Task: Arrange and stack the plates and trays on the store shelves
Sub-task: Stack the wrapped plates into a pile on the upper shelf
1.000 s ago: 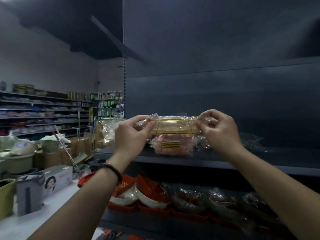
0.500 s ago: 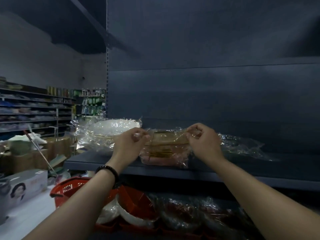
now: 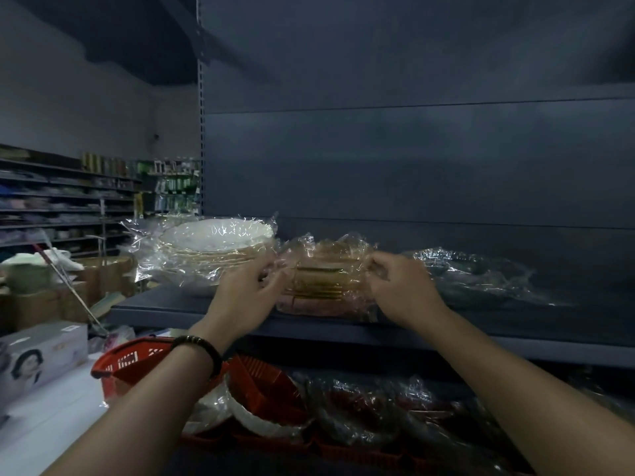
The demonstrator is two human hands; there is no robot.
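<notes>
Shelf (image 3: 165,309) dark, stocked racks (image 3: 62,201) far left; left hand (image 3: 245,298) and right hand (image 3: 403,292) pinch wrapped trays (image 3: 321,286) on it, beside plates (image 3: 213,245).

A dark bracelet (image 3: 201,347) circles the person's left wrist: a narrow band of rounded segments with a faint brownish glint. Just beyond the bracelet is the left hand (image 3: 240,297); the right hand (image 3: 402,290) is well to the bracelet's right. Both forearms (image 3: 147,407) are bare as far back as they show.
</notes>
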